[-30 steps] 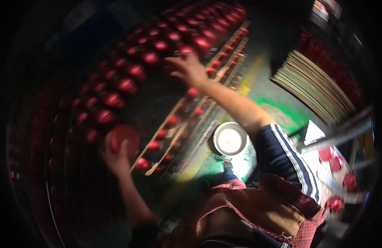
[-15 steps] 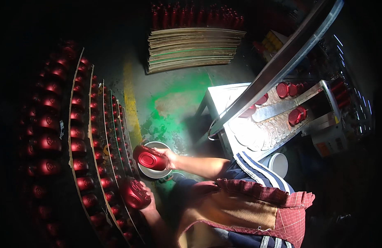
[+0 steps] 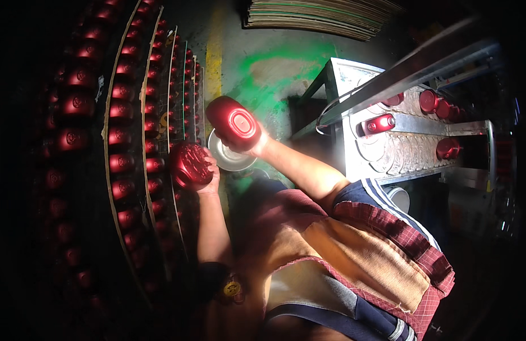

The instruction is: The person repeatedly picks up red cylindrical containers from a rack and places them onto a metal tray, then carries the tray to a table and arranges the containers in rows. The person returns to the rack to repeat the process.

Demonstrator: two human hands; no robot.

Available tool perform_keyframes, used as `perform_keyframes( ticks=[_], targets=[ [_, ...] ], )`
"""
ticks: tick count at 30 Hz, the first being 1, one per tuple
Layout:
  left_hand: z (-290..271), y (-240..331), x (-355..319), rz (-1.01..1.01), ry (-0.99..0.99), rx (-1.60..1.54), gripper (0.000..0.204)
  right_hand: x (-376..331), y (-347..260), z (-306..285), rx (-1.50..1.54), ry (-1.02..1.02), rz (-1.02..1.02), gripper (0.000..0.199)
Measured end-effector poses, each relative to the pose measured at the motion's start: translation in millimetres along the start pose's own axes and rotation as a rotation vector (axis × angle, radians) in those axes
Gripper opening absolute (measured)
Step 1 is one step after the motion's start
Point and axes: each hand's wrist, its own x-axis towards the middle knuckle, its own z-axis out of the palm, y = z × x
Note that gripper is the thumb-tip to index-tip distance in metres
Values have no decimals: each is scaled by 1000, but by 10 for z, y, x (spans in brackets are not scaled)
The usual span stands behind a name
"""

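Observation:
My left hand (image 3: 212, 173) is wrapped round a dark red, metallic-looking bottle (image 3: 190, 166) with a raised pattern on the side facing up. Beside the rows of red bottles on the left, it is held clear of them. In my right hand (image 3: 256, 145) is a second red bottle (image 3: 226, 116), tilted so that its oval base faces me and catches the light. Its fingers are mostly hidden behind the bottle. A pale round basin (image 3: 235, 162) stands below, partly covered by that hand and bottle. The two bottles are apart.
Tiers of red bottles (image 3: 72, 139) on thin boards (image 3: 110, 96) fill the left. To the right, a lit white table (image 3: 359, 162) carries more red bottles (image 3: 380, 123); a metal rail (image 3: 411, 74) crosses above it. Stacked boards (image 3: 314, 20) lie at the back.
The view has shifted, with the surroundings now higher in the picture. Both hands have moved up and away from me with their bottles. More of the right-hand bottle's lit base shows.

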Motion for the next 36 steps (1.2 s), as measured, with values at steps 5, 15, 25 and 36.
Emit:
perform_keyframes(
  ticks=[5,15,25,36],
  targets=[
    [-163,35,-87,-108,-88,182,74,-1106,228,-235,-274,-201,-181,43],
    [119,-2694,-736,-279,10,1167,58,-5321,-37,-1133,-651,571,-1304,51],
    [-1236,-7389,299,-113,-761,2335,57,-7452,-2435,-1778,-1387,1758,-1943,56],
    [-2421,-8735,683,-67,-954,2693,58,-7834,-3575,-2194,-1396,1850,-1633,68]
  ],
)
